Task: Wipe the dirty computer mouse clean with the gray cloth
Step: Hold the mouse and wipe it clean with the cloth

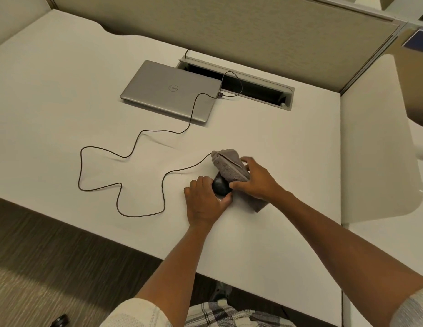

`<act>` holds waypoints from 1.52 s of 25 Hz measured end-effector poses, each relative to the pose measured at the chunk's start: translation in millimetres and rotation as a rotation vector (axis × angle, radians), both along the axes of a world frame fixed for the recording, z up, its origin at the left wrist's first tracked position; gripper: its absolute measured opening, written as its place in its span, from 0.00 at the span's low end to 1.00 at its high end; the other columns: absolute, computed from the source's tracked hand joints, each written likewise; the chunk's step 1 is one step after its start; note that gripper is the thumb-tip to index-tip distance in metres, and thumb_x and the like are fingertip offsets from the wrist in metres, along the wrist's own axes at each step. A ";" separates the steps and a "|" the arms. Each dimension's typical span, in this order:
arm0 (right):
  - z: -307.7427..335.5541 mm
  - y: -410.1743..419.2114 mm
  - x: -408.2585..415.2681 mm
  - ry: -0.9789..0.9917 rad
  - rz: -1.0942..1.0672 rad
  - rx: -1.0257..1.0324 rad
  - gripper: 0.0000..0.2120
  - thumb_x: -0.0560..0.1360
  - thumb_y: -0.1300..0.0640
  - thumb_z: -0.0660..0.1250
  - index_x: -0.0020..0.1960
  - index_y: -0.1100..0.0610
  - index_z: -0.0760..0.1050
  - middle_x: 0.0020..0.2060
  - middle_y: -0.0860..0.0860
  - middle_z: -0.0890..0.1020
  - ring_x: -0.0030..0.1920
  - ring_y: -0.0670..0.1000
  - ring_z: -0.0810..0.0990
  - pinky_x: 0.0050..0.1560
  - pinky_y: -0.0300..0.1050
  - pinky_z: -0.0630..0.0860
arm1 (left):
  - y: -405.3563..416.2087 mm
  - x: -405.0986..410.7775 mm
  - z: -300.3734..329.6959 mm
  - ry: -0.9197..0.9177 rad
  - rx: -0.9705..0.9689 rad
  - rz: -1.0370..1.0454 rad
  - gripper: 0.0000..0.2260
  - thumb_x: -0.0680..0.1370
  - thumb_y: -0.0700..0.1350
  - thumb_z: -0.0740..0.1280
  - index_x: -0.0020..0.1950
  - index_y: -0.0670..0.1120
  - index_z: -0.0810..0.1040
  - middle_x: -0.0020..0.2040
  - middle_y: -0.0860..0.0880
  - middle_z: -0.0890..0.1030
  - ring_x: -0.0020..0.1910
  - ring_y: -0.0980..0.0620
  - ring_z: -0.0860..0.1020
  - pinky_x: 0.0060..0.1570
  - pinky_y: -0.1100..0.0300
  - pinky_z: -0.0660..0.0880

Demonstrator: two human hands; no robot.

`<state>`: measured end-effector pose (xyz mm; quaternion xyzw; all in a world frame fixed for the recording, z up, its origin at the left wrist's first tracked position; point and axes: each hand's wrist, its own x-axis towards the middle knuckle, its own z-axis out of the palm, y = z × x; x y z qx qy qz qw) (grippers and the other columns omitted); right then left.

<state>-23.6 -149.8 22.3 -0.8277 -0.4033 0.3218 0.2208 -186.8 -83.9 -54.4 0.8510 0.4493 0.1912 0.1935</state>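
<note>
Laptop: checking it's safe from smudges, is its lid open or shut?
Shut: the laptop lies flat on the desk, lid logo facing up.

Colour key. Cloth [231, 167]: mid-gray, plain. Mouse [220, 185]: black, glossy. Cable [120, 185]: black, running to the laptop [169, 90], which is silver-gray with a darker round logo on its lid. Desk [64, 114]: off-white, unpatterned. Partition panels [229, 27], far side: pale beige fabric with gray metal edging. Cable slot [241, 84], right of the laptop: gray frame, black interior. Carpet [52, 256], near left: brown-gray streaked weave. Shorts [220, 313], near edge: white and dark gray plaid.
</note>
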 end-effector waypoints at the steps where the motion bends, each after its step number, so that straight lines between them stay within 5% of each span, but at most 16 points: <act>1: -1.1 1.2 1.9 -0.036 0.032 -0.019 0.37 0.68 0.45 0.77 0.72 0.52 0.65 0.58 0.51 0.77 0.58 0.55 0.77 0.53 0.46 0.71 | 0.1 0.1 -0.2 0.000 -0.001 -0.001 0.25 0.65 0.69 0.68 0.46 0.48 0.71 0.41 0.51 0.74 0.42 0.47 0.72 0.42 0.53 0.63; 5: -6.0 2.2 -12.8 -0.154 0.077 -0.061 0.33 0.72 0.42 0.70 0.74 0.46 0.63 0.58 0.55 0.78 0.57 0.58 0.77 0.57 0.55 0.75 | 0.5 0.5 0.1 -0.007 -0.002 0.003 0.24 0.65 0.68 0.68 0.45 0.49 0.70 0.40 0.52 0.73 0.41 0.47 0.72 0.41 0.54 0.62; 10: 5.2 7.5 4.9 -0.324 -0.041 0.077 0.17 0.75 0.46 0.64 0.62 0.48 0.69 0.50 0.53 0.82 0.46 0.58 0.80 0.42 0.48 0.74 | -0.2 -0.4 0.3 0.016 0.009 -0.001 0.25 0.65 0.68 0.68 0.47 0.49 0.70 0.41 0.52 0.73 0.41 0.48 0.71 0.42 0.53 0.66; 14: 10.8 29.9 29.4 -0.370 -0.035 -0.024 0.26 0.77 0.50 0.65 0.71 0.54 0.64 0.58 0.58 0.77 0.53 0.59 0.78 0.49 0.51 0.76 | -0.4 -0.3 0.4 0.024 -0.001 0.001 0.25 0.66 0.68 0.68 0.47 0.49 0.71 0.42 0.51 0.73 0.42 0.48 0.71 0.42 0.52 0.69; 18: -2.6 33.8 10.4 -0.336 0.120 -0.062 0.30 0.77 0.53 0.64 0.77 0.48 0.59 0.58 0.57 0.73 0.54 0.59 0.76 0.53 0.53 0.76 | -0.7 0.1 0.2 0.029 0.013 0.004 0.25 0.65 0.67 0.68 0.46 0.48 0.72 0.42 0.51 0.73 0.41 0.47 0.71 0.42 0.52 0.66; 24: -14.8 17.9 -21.1 -0.387 0.094 0.071 0.15 0.81 0.47 0.57 0.66 0.45 0.72 0.50 0.51 0.73 0.50 0.53 0.73 0.50 0.48 0.74 | -0.9 -1.1 -1.3 0.011 0.007 0.000 0.26 0.64 0.67 0.72 0.46 0.48 0.73 0.42 0.51 0.75 0.42 0.47 0.73 0.42 0.53 0.64; 29: -16.8 7.6 -42.1 -0.247 -0.051 0.149 0.16 0.79 0.39 0.58 0.49 0.52 0.73 0.40 0.43 0.75 0.41 0.42 0.76 0.38 0.41 0.68 | -0.7 0.2 1.1 0.012 -0.011 0.017 0.26 0.65 0.69 0.71 0.45 0.47 0.73 0.42 0.51 0.77 0.42 0.46 0.73 0.42 0.51 0.68; 33: -5.9 -3.1 -44.4 -0.187 0.026 0.195 0.17 0.80 0.45 0.56 0.60 0.51 0.77 0.41 0.39 0.72 0.42 0.44 0.74 0.38 0.33 0.65 | -1.6 0.4 0.9 0.017 -0.005 0.017 0.26 0.65 0.68 0.71 0.46 0.46 0.74 0.41 0.49 0.77 0.43 0.45 0.74 0.43 0.50 0.68; 36: 6.2 -9.9 -32.5 -0.139 0.144 0.264 0.19 0.75 0.60 0.63 0.63 0.50 0.79 0.45 0.49 0.79 0.46 0.51 0.76 0.46 0.42 0.72 | -0.6 -0.3 0.3 0.007 -0.013 0.010 0.27 0.66 0.67 0.71 0.52 0.47 0.76 0.44 0.50 0.78 0.45 0.46 0.75 0.44 0.51 0.68; 38: 14.7 -10.8 -14.4 -0.085 0.079 0.294 0.20 0.74 0.65 0.65 0.63 0.51 0.80 0.51 0.51 0.84 0.51 0.51 0.80 0.51 0.32 0.71 | 0.0 -1.2 0.9 0.005 -0.023 -0.001 0.26 0.66 0.68 0.69 0.51 0.48 0.75 0.44 0.51 0.77 0.44 0.47 0.74 0.43 0.53 0.67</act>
